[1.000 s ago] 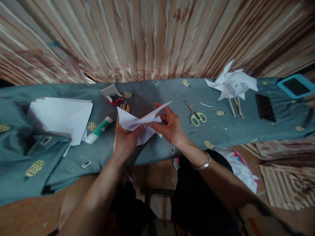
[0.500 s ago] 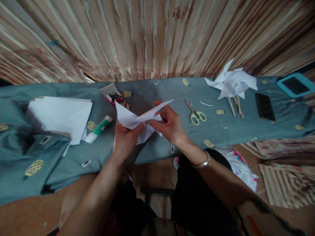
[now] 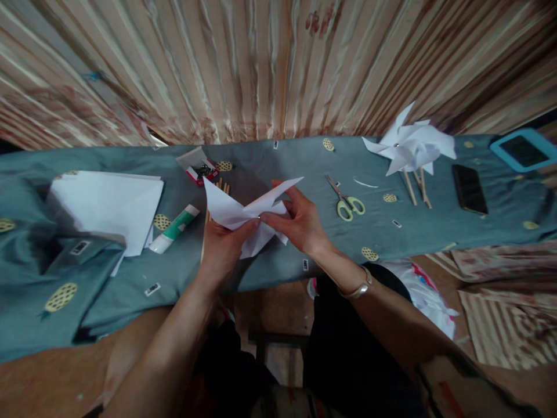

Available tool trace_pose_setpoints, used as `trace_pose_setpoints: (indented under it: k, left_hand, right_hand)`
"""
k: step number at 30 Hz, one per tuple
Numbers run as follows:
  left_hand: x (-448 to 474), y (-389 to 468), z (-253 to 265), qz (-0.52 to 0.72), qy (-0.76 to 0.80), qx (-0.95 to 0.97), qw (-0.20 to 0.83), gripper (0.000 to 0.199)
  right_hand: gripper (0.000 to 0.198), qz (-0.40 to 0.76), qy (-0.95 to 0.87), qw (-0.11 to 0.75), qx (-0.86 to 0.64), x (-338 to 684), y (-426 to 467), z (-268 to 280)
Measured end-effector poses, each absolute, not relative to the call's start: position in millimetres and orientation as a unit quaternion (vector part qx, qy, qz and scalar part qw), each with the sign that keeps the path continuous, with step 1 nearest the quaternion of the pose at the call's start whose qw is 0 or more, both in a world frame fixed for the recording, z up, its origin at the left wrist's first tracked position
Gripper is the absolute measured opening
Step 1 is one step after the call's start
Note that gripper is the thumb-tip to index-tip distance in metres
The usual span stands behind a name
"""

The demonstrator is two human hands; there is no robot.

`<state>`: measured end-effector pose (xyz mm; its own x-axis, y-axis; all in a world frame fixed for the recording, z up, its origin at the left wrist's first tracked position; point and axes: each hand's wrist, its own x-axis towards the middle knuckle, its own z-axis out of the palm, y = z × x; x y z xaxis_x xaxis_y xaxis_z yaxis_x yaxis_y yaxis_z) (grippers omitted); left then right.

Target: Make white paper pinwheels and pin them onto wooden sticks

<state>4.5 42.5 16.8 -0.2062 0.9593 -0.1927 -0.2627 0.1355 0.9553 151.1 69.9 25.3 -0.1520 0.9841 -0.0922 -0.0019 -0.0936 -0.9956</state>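
Observation:
A white paper pinwheel (image 3: 230,210) is held up between both hands above the cloth, its folded blades pointing outward. My left hand (image 3: 224,247) grips it from the lower left, thumb lying near the centre. From the right, my right hand (image 3: 300,223) pinches the paper, its thumb tip at the middle beside a small shiny pin head (image 3: 259,217). The fingers behind the paper are partly hidden. Just behind my left hand lie several wooden sticks (image 3: 224,187), partly covered by the pinwheel.
Left stand a stack of white paper (image 3: 104,203), a green-and-white tube (image 3: 174,229) and an open red box of pins (image 3: 202,172). Rightward lie scissors (image 3: 346,203), finished pinwheels on sticks (image 3: 418,148), a black phone (image 3: 469,188) and a blue-framed device (image 3: 524,150). A curtain (image 3: 261,69) hangs behind.
My right thumb has shifted very slightly, and the pin head at the pinwheel's centre shows more clearly. The pinwheel's right blade has tipped slightly left. Both hands keep their hold.

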Motion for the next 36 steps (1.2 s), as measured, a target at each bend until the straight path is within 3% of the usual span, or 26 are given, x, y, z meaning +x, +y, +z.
trace_pose_setpoints:
  k: [25,32,36]
  left_hand:
    - [6,42,20,0.582,0.513,0.303,0.554,0.036]
    - [1,39,24,0.55,0.503,0.295,0.599,0.035]
    - [-14,43,27,0.593,0.476,0.298,0.577,0.039]
  right_hand:
    - [0.063,0.575,-0.504,0.431,-0.479,153,68,24]
    - [0.065,0.578,-0.502,0.434,-0.475,159,72,22]
    - [0.064,0.582,-0.486,0.455,-0.467,171,75,25]
